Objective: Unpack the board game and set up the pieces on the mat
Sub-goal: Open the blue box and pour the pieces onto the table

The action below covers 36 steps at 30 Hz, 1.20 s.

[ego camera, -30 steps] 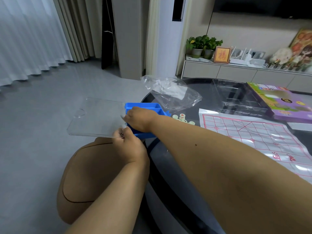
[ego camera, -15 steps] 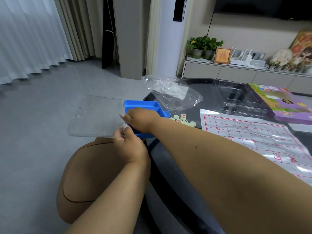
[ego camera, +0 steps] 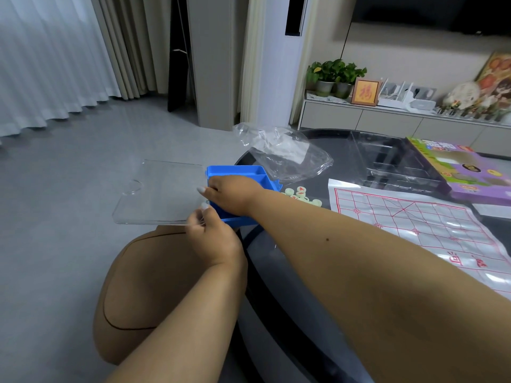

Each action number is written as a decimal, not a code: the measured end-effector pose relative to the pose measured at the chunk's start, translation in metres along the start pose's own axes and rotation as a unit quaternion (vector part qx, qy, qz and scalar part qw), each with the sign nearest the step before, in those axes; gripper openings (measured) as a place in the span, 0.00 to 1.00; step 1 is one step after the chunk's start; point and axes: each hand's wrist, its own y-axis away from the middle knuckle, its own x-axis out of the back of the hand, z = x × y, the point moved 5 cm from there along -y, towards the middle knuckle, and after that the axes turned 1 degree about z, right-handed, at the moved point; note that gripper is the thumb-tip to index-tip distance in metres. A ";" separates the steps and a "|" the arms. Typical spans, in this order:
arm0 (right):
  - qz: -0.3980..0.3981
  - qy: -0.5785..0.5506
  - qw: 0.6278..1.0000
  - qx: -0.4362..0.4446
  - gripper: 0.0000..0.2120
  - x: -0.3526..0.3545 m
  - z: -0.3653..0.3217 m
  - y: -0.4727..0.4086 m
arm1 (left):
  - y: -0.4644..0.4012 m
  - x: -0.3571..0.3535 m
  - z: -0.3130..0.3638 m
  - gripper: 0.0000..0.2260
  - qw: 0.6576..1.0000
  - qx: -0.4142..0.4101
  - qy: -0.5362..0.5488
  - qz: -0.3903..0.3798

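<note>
I am looking down at two bare arms reaching to the edge of a dark round surface. The left hand is pinching the near corner of a clear flat lid, so that grip is pressed on the lid. The lid is sticking out level over the grey floor, toward 9 o'clock from the hands. The right hand is lying on top of a blue tray with its fingers curling over the tray's left edge, so that grip is holding the tray. The tray is sitting at the edge of the surface, with a divider showing inside it. Just beside the tray, toward 3 o'clock, a small heap of pale round game pieces is lying loose. A crumpled clear bag is sitting behind them. The mat with red lines is lying flat farther toward 3 o'clock. The purple game box is resting at 2 o'clock, next to a clear insert tray. A tan stool is standing under the lid.
</note>
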 end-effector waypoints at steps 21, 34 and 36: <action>0.051 -0.014 0.999 0.007 0.11 0.006 0.006 0.005 | -0.001 0.000 0.000 0.11 1.000 -0.010 0.015 -0.003; 0.046 0.000 0.998 0.035 0.15 0.005 0.003 0.019 | 0.003 0.000 0.006 0.14 1.000 -0.026 -0.009 0.004; 0.055 0.032 0.997 0.035 0.20 0.005 0.002 0.018 | 0.004 0.001 0.007 0.14 1.000 -0.027 -0.010 0.006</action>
